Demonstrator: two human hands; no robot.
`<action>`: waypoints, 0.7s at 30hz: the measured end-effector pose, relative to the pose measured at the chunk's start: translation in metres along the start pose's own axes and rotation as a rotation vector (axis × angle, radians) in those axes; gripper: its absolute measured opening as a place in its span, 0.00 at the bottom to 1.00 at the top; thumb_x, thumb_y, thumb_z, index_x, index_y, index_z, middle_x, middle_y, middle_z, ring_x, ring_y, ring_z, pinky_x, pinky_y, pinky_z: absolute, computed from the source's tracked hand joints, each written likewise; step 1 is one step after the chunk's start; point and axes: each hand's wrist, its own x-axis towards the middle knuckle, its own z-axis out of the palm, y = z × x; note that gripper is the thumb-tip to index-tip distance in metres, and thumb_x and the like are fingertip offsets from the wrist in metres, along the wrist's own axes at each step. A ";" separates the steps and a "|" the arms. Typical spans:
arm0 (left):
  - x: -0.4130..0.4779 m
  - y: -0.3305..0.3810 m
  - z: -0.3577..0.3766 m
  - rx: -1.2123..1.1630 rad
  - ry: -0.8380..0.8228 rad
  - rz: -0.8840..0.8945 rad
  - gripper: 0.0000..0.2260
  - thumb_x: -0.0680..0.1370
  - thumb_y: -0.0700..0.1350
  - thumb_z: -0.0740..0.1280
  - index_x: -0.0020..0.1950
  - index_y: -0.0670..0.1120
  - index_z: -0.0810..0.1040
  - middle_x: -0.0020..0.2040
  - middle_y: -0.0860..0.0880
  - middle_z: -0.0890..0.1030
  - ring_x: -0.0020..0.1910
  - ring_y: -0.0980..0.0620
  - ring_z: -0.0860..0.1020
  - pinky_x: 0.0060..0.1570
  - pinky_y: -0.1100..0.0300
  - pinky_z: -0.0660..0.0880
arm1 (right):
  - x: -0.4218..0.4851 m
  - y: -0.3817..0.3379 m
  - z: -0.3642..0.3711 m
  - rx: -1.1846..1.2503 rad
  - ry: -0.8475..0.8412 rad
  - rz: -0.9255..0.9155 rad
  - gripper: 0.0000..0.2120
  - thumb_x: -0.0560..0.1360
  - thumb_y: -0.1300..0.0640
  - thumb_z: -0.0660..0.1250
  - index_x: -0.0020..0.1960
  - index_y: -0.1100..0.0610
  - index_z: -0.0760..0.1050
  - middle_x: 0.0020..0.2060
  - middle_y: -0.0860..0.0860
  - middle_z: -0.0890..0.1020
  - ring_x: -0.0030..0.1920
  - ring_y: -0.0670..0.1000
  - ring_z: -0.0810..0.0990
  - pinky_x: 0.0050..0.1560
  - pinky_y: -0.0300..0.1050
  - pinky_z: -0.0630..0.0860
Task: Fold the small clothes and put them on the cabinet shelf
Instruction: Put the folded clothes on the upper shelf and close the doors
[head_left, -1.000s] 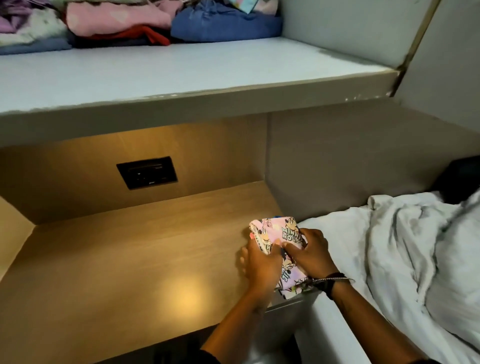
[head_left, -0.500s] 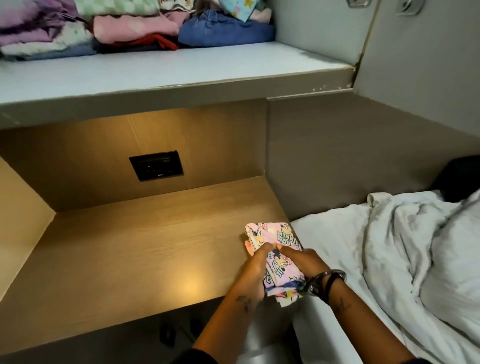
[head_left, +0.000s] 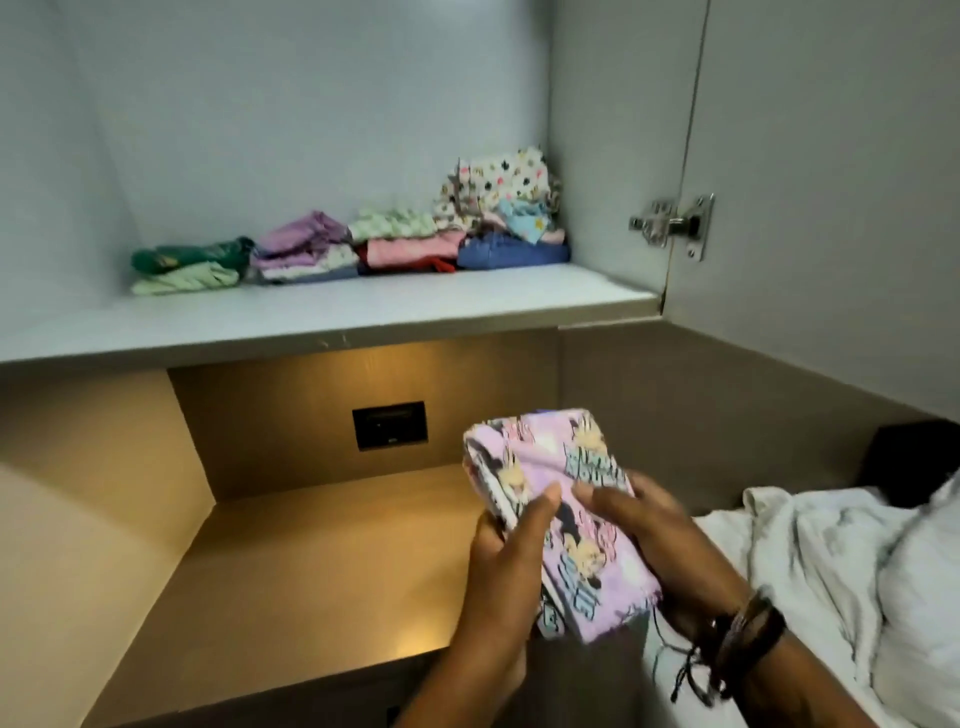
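Shelf (head_left: 363, 322) holds perhaps five folded stacks (head_left: 358, 249).

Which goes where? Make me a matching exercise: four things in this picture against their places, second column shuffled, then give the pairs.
Things:
1. pink cartoon-print garment
2. blue folded garment
3. black wall socket
4. green folded garment

Places:
A. left end of the row on the white shelf
B. held in both hands
C. right end of the shelf row
D. wooden back panel below the shelf

Pairs: 1-B, 2-C, 3-D, 4-A

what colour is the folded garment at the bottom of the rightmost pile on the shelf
Blue, seen in the head view.
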 end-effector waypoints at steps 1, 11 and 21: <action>-0.001 0.025 0.005 0.043 -0.008 0.068 0.11 0.78 0.51 0.67 0.59 0.52 0.78 0.50 0.49 0.87 0.48 0.50 0.86 0.53 0.49 0.81 | -0.001 -0.027 0.007 -0.036 0.035 -0.062 0.23 0.71 0.56 0.74 0.63 0.62 0.72 0.51 0.64 0.84 0.50 0.65 0.84 0.53 0.62 0.80; 0.165 0.232 0.066 0.123 0.026 0.158 0.16 0.80 0.48 0.57 0.55 0.40 0.79 0.47 0.41 0.85 0.44 0.41 0.84 0.45 0.43 0.82 | 0.154 -0.234 0.025 -0.096 0.137 -0.178 0.22 0.65 0.58 0.73 0.57 0.67 0.78 0.53 0.64 0.83 0.49 0.64 0.84 0.52 0.65 0.80; 0.338 0.222 0.084 0.321 0.182 -0.036 0.16 0.81 0.45 0.53 0.53 0.37 0.75 0.52 0.41 0.82 0.50 0.45 0.80 0.58 0.50 0.77 | 0.303 -0.231 -0.002 -0.455 0.381 -0.130 0.13 0.71 0.57 0.65 0.54 0.58 0.79 0.57 0.56 0.82 0.47 0.54 0.79 0.41 0.42 0.76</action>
